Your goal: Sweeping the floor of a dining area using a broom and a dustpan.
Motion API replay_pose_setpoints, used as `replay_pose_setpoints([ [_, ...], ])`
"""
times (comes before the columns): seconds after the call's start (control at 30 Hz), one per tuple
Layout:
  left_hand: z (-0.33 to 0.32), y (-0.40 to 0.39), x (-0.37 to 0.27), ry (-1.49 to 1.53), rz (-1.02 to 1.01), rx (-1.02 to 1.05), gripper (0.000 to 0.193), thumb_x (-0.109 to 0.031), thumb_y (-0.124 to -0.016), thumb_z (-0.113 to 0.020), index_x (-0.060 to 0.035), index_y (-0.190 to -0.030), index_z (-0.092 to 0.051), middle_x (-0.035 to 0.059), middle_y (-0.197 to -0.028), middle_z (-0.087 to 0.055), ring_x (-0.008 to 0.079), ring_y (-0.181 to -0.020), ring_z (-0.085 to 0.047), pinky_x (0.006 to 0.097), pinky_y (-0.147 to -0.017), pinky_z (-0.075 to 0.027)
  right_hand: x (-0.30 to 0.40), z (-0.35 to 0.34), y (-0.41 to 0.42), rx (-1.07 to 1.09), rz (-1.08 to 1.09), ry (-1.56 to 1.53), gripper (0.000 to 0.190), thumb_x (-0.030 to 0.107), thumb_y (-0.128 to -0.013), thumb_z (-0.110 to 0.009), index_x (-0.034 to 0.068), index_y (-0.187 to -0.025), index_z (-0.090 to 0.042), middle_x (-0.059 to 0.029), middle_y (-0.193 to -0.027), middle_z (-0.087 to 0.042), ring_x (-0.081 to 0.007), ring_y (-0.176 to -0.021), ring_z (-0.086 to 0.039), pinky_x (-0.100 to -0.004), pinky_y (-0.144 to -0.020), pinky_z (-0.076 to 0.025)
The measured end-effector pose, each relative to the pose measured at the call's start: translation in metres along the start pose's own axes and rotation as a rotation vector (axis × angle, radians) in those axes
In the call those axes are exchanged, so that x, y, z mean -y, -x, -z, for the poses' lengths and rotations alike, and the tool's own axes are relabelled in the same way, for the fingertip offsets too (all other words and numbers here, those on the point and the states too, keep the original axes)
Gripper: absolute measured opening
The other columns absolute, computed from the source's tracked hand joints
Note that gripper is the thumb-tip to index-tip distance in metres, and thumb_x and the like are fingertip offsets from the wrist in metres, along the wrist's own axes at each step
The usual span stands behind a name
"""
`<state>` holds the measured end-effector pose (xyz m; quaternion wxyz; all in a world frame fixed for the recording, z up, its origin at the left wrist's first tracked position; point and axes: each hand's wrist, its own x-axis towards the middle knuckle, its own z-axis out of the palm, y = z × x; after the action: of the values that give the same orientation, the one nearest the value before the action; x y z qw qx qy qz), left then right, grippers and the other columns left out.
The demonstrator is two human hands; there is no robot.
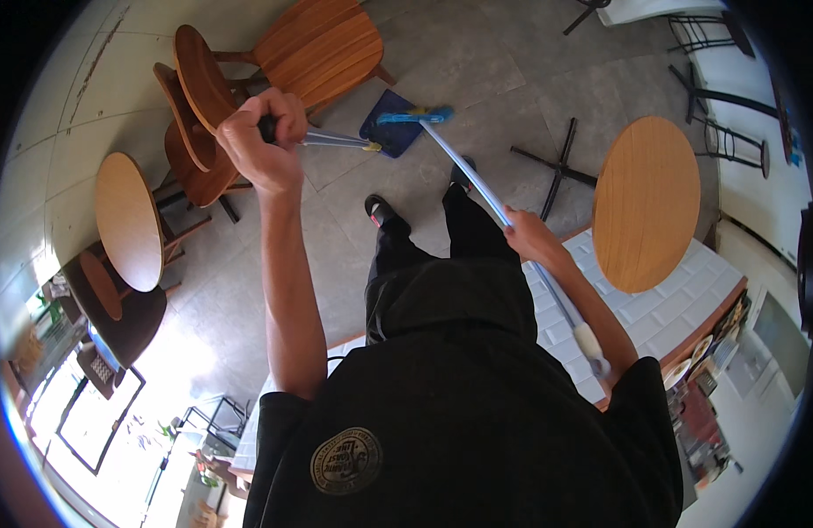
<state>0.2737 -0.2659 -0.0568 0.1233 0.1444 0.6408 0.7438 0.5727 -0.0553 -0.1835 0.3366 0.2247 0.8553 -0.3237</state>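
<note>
My left hand [264, 135] is closed around the dark grip of a long-handled dustpan, raised at the left of the view. Its metal handle [337, 139] runs down to the dark blue pan [394, 138] on the floor. In my right hand [530, 234] is the pale blue handle [472, 173] of a broom, held partway along its length. The handle's white upper end [588, 343] lies beside my right forearm. The broom's blue head [413, 118] is over the pan, its bristles reaching past the pan's right edge. Whether any dirt lies in the pan is too small to tell.
Wooden chairs [320, 46] and a round table [130, 221] stand along the left wall. At the right is another round wooden table [647, 204] on a black cross-shaped base [558, 170]. A white-tiled counter [677, 277] runs behind me. Grey floor tiles [347, 218] lie around my feet.
</note>
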Motion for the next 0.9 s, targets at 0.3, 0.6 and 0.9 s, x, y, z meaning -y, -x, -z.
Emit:
replay_pose_setpoints([
  [0.3,0.034,0.002,-0.009,-0.01,-0.091,0.039,0.04,-0.033,-0.082,-0.028,-0.0083,-0.05,-0.023,0.0021,-0.044,-0.023,0.0113,-0.043,-0.021,0.0271,-0.043,-0.017,0.03,-0.038,0.029,-0.255,-0.011,-0.141,0.038,0.008,-0.079,-0.054,-0.008,-0.113,-0.049,-0.0311,-0.089,-0.058,-0.0413,-0.086,-0.059,-0.0453,-0.076,-0.047],
  [0.6,0.038,-0.008,-0.006,0.083,-0.147,0.174,0.038,-0.02,-0.084,-0.029,-0.0023,-0.05,-0.03,0.0038,-0.044,-0.033,0.0091,-0.041,-0.028,0.0247,-0.04,-0.021,0.078,-0.114,-0.032,-0.185,-0.141,-0.147,0.042,0.006,-0.077,-0.05,-0.008,-0.117,-0.046,-0.028,-0.077,-0.06,-0.0398,-0.069,-0.062,-0.0449,-0.062,-0.05],
  [0.9,0.04,-0.01,-0.012,0.069,-0.136,0.141,0.037,-0.018,-0.083,-0.03,-0.0024,-0.049,-0.03,0.0035,-0.044,-0.032,0.009,-0.041,-0.028,0.0246,-0.04,-0.021,0.085,-0.076,0.088,-0.14,-0.276,-0.523,0.055,0.014,-0.081,-0.058,-0.004,-0.13,-0.041,-0.0166,-0.061,-0.056,-0.0225,-0.051,-0.057,-0.0356,-0.052,-0.046],
])
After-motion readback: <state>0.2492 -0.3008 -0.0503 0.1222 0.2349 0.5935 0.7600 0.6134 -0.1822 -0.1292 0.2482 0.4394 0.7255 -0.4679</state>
